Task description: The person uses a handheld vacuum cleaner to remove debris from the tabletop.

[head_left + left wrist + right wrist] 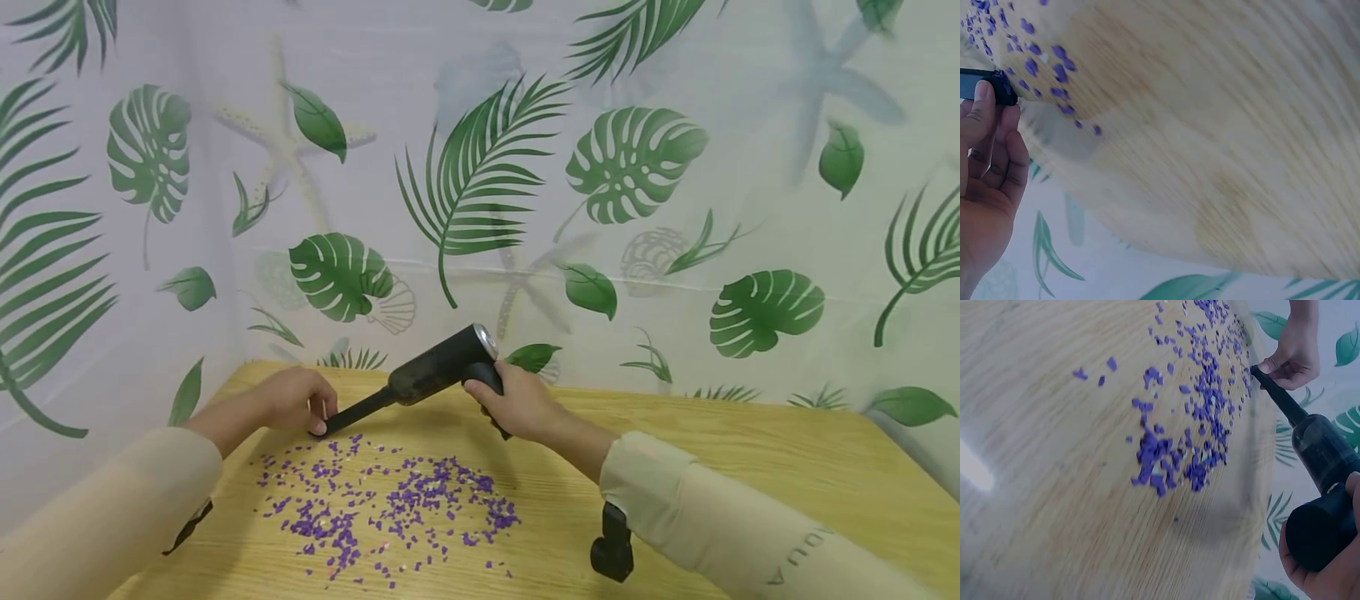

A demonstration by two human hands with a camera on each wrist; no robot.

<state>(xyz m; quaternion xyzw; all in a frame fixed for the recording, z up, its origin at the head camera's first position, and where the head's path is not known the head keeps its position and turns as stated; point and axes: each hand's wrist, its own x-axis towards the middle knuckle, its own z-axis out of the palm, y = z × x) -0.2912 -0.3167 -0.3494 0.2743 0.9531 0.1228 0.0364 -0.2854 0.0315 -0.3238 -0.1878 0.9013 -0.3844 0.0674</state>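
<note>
A black handheld vacuum cleaner (431,367) slants over the far side of the wooden table, its narrow nozzle pointing down to the left. My right hand (525,402) grips its handle near the silver-capped rear end. The fingers of my left hand (300,402) pinch the nozzle tip. In the left wrist view, the left hand (991,150) has its thumb on the black nozzle end (1004,87), where purple bits cling. Purple paper scraps (420,496) lie scattered below the vacuum, and the right wrist view shows denser clumps (1154,453) of them.
The wooden table (750,475) reaches back to a white curtain (675,250) printed with green leaves, which also hangs along the left side. A black wrist-worn device (613,546) hangs under the right sleeve, and another dark piece (187,527) shows by the left sleeve.
</note>
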